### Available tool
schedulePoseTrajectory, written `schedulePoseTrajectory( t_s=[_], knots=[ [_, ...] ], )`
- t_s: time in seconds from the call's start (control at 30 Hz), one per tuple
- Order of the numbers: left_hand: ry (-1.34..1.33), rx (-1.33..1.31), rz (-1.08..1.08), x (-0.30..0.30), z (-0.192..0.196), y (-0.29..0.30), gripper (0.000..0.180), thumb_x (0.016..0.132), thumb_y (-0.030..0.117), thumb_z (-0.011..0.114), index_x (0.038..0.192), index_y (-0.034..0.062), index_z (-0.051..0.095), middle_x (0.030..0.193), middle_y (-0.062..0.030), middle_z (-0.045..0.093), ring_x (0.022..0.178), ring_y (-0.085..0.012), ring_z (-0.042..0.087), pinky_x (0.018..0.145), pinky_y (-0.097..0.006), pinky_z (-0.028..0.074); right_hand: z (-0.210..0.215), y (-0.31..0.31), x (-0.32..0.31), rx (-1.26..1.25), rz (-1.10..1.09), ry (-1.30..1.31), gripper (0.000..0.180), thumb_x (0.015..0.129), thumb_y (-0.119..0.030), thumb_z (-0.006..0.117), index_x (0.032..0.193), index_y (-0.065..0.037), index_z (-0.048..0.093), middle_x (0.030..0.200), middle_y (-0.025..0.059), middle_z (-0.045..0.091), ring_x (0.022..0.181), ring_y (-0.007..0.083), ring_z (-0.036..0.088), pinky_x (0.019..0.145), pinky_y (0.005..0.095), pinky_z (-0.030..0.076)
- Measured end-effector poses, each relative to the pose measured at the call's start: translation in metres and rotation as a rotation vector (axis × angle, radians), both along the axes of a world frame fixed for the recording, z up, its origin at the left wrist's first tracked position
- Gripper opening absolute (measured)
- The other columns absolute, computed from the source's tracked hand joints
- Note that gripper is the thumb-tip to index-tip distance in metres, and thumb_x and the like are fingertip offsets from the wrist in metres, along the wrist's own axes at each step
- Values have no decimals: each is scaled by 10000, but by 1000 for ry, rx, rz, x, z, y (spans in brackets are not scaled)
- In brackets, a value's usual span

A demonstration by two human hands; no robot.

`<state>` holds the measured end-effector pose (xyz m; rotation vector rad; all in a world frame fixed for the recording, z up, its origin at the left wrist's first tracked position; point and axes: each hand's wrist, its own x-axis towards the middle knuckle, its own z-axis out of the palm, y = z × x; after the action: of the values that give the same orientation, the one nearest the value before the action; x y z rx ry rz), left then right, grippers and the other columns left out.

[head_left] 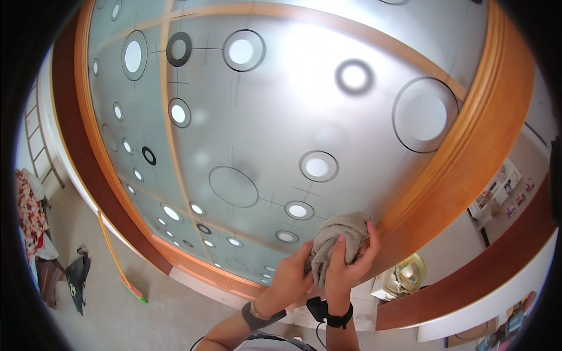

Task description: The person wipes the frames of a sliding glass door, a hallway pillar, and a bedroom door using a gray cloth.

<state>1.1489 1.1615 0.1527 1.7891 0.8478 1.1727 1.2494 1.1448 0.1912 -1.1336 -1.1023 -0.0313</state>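
A bunched grey-brown cloth (pixel 345 225) rests against a frosted glass panel (pixel 257 128) patterned with circles and thin lines. My right hand (pixel 346 266) grips the cloth, thumb and fingers pressed round it. From the left side, my left hand (pixel 291 274) holds the same cloth, its fingertips partly hidden by the folds. Both hands are low on the glass, near the right upright of its orange-brown wooden frame (pixel 462 158). Black bands (pixel 264 319) circle both wrists.
A broom (pixel 112 251) with an orange handle leans by the left frame edge. Beyond it are a dark bag (pixel 78 278) and hanging clothes (pixel 32 210). To the right, a bag-lined bin (pixel 410 274) stands near a dark red-brown wooden edge (pixel 451 298).
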Motion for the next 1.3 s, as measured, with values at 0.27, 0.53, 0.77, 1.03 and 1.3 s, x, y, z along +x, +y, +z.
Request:
schedulePoseTrajectory(
  t_s=[0.27,0.53,0.77,1.03,1.3],
  knots=[
    [-104,97,329,-106,-14,50,406,769,64,590,1155,34,468,749,-201,620,712,-425,611,587,-407,494,15,66,-113,-33,75,-449,545,719,-43,684,1236,-38,511,1035,171,636,810,286,659,725,330,525],
    [56,11,710,-205,-94,84,370,770,205,671,1081,35,565,724,-144,640,747,-368,634,623,-388,490,-46,128,-235,-154,311,-682,545,733,-180,708,1242,-146,516,812,89,660,577,250,622,473,323,465],
    [610,-214,637,-229,-206,75,292,766,309,635,898,49,633,731,-173,648,722,-360,638,580,-457,483,-162,138,-262,-378,424,-929,581,764,-220,678,1286,-181,427,723,42,636,558,253,619,450,334,475],
    [755,-381,259,-158,-255,35,312,793,332,565,862,47,670,792,-205,658,777,-368,639,699,-469,498,-241,88,-159,-605,430,-980,526,780,-221,649,1272,-243,464,740,60,631,625,277,623,504,375,486],
    [712,-243,-199,-54,-269,7,271,743,244,599,873,16,664,825,-210,660,767,-351,641,708,-442,495,-248,6,-20,-766,262,-947,460,788,-257,616,1241,-298,544,755,85,641,626,283,619,518,370,488]
  ],
)
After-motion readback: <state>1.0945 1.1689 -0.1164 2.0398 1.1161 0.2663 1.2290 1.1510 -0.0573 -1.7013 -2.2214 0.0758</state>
